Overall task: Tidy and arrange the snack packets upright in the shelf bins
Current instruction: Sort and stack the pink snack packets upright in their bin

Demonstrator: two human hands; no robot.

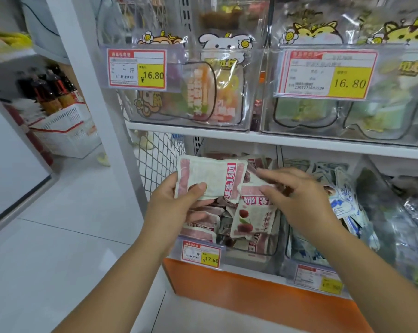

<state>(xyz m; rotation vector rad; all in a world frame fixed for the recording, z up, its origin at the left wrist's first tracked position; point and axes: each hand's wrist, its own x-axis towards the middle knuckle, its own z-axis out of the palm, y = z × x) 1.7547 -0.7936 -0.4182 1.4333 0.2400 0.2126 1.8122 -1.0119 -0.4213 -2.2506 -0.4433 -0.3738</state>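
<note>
Snack packet [211, 180] pinched sideways in left hand [174, 205] at frame centre, second packet [253, 215] pinched at its top by right hand [296, 198], over crowded clear bin [248, 256].

Both forearms reach forward. The left hand [173, 206] grips a packet [211, 179], thumb on top. The right hand [299, 200] pinches a second packet [253, 217].
</note>
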